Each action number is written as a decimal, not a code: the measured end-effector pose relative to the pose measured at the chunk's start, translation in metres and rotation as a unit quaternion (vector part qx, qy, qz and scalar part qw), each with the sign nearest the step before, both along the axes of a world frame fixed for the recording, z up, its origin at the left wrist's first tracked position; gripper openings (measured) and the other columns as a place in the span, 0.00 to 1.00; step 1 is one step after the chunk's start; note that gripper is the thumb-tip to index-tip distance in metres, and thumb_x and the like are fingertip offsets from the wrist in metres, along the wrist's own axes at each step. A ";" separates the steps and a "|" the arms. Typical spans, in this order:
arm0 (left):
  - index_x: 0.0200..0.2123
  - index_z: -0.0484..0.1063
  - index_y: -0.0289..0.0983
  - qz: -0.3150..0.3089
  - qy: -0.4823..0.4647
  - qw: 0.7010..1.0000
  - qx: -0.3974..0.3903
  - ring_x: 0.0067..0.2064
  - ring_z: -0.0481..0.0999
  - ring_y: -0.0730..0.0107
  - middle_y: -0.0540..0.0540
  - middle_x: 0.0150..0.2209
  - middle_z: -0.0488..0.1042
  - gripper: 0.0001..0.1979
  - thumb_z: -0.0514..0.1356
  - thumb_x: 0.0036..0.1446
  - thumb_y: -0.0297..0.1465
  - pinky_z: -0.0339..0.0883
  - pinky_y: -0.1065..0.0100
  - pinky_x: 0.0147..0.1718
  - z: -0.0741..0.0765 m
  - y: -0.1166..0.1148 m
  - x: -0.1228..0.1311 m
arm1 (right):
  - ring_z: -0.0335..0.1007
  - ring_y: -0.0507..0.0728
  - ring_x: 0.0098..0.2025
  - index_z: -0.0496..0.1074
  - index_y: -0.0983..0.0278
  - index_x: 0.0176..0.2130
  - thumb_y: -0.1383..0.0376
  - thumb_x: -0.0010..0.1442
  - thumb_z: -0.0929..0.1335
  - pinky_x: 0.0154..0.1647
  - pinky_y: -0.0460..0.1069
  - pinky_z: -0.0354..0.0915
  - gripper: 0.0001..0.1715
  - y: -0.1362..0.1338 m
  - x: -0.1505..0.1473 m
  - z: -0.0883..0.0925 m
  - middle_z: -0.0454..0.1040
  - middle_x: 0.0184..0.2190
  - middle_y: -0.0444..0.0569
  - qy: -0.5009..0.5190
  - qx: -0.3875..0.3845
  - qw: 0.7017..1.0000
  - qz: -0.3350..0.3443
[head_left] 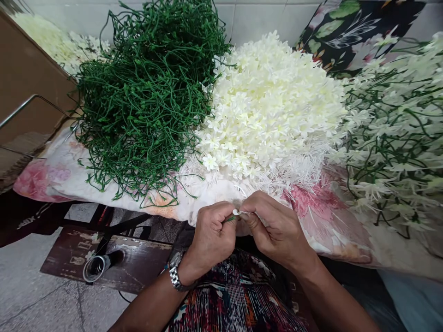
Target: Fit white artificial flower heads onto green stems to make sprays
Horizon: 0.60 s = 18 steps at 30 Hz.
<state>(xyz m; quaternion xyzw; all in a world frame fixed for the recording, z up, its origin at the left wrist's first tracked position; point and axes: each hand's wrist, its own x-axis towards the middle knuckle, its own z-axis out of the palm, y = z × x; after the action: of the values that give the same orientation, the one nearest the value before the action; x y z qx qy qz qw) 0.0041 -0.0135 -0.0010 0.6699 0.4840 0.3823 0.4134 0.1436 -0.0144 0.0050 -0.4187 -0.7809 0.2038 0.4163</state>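
Observation:
My left hand point(212, 233), with a metal watch point(175, 272) on its wrist, is closed on a thin green stem point(230, 218). Against it, my right hand point(273, 221) pinches a small white flower piece point(236, 212) at the stem's tip. Both hands meet over my lap, at the near edge of a floral cloth point(62, 177). Just beyond them lies a big heap of loose cream-white flowers point(273, 103). A tangled pile of bare green stems point(148, 92) rises to its left. On the right lie stems with white flowers on them point(398, 133).
A brown board point(24, 74) and a metal rod point(27, 103) stand at the far left. Below the cloth's edge, a dark low stool point(131, 263) carries a small glass jar point(95, 268) on the tiled floor. A dark floral fabric point(349, 27) lies at the back right.

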 end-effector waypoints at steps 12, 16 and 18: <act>0.18 0.62 0.35 -0.019 -0.053 0.998 -0.016 0.22 0.57 0.77 0.54 0.18 0.59 0.12 0.51 0.51 0.23 0.54 0.75 0.21 0.007 0.001 -0.004 | 0.68 0.50 0.29 0.68 0.64 0.38 0.71 0.59 0.64 0.29 0.45 0.66 0.06 0.000 0.010 -0.001 0.71 0.27 0.46 0.011 -0.008 1.000 0.007; 0.17 0.63 0.35 -0.006 -0.048 0.999 -0.008 0.22 0.59 0.77 0.54 0.18 0.59 0.11 0.52 0.51 0.23 0.54 0.75 0.21 0.005 0.000 -0.004 | 0.68 0.50 0.29 0.68 0.64 0.38 0.70 0.58 0.64 0.29 0.45 0.66 0.05 -0.001 0.012 0.001 0.71 0.27 0.45 0.004 -0.007 1.000 0.001; 0.18 0.64 0.35 0.004 -0.048 0.999 -0.003 0.22 0.60 0.77 0.53 0.18 0.61 0.11 0.52 0.51 0.23 0.55 0.75 0.21 0.005 0.001 -0.004 | 0.68 0.51 0.30 0.67 0.63 0.39 0.70 0.58 0.64 0.30 0.46 0.67 0.07 -0.002 0.012 0.000 0.71 0.29 0.46 0.003 -0.005 1.000 -0.006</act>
<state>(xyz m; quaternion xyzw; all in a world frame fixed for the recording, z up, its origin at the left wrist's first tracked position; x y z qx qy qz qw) 0.0003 -0.0128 0.0038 0.6478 0.4669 0.4145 0.4365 0.1556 -0.0159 0.0054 -0.4249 -0.7763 0.2065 0.4173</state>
